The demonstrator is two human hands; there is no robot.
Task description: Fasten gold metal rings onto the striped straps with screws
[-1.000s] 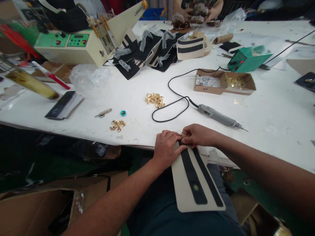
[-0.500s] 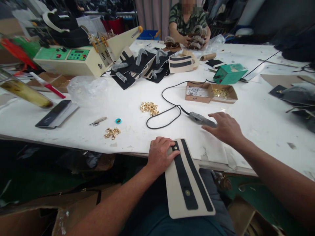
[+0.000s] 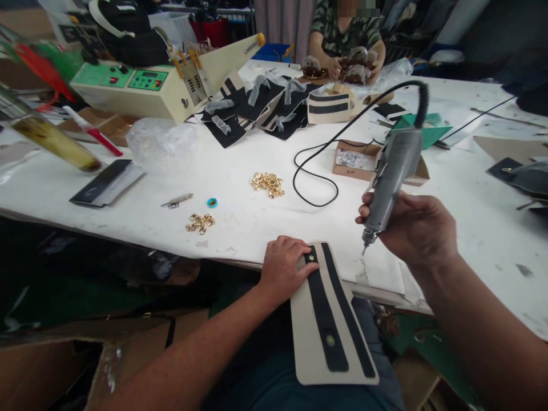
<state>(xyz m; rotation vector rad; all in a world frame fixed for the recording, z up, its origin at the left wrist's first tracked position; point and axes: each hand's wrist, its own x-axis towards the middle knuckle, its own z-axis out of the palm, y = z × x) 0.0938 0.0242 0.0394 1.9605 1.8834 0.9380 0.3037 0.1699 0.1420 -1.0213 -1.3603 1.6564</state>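
Observation:
My right hand (image 3: 422,228) is closed around a grey electric screwdriver (image 3: 391,177), held up over the table with its bit pointing down. A black cord loops away from its top end. On my lap and against the table edge lies a beige panel (image 3: 306,342) with two black strips. My left hand (image 3: 283,265) grips its upper left edge, thumb on top beside a small round metal fitting (image 3: 311,258). A second round fitting (image 3: 330,341) sits near the lower end of the same strip.
Gold hardware lies in a larger pile (image 3: 268,184) and a smaller pile (image 3: 200,223). A small screwdriver (image 3: 178,200) and a blue ring-shaped dish (image 3: 212,202) are nearby. Behind stand a cardboard parts box (image 3: 353,172), black panels (image 3: 265,100) and a machine (image 3: 128,91). A co-worker (image 3: 345,43) sits opposite.
My right hand has taken hold of the electric screwdriver and lifted it off the table, tilting it bit-down. My left hand stays on the panel. The view has shifted slightly.

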